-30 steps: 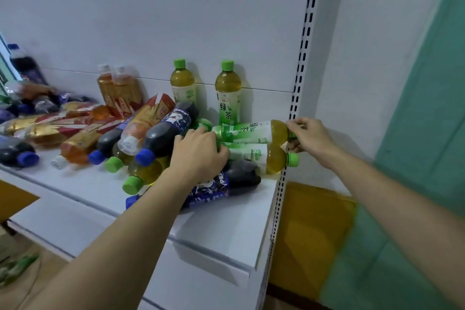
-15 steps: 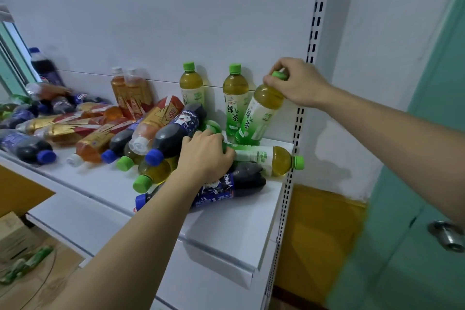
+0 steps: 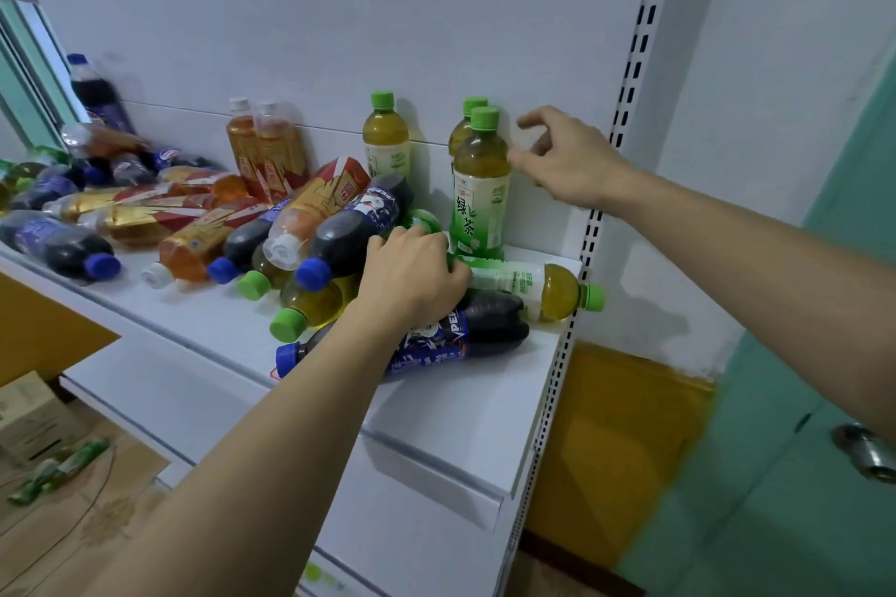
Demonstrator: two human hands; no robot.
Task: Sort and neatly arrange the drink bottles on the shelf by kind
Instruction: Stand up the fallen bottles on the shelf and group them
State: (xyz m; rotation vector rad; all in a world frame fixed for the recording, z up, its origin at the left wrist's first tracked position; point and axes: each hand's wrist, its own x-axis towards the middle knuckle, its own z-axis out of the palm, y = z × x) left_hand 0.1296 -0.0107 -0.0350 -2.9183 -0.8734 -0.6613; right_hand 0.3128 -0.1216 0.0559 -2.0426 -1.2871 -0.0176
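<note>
Three green tea bottles stand upright at the back right of the white shelf (image 3: pixel 465 427): the nearest upright green tea bottle (image 3: pixel 480 189) stands in front of a second upright green tea bottle (image 3: pixel 466 121), half hidden behind it, and a third upright green tea bottle (image 3: pixel 386 136) stands apart to their left; two upright amber tea bottles (image 3: pixel 269 145) stand touching farther left against the back panel. The right hand (image 3: pixel 567 160) hovers just beside the nearest upright bottle with fingers spread and loosely bent, holding nothing; the left hand (image 3: pixel 412 276) curls over the base end of a lying green tea bottle (image 3: pixel 528 288), whose green cap points right, past the shelf's edge; under it lies a dark cola bottle (image 3: pixel 451 339) with a blue cap pointing left. The lying heap to the left mixes cola, amber tea and green tea bottles; at least two more green caps and three blue caps show there, though blur at the far left makes a full count uncertain.
</note>
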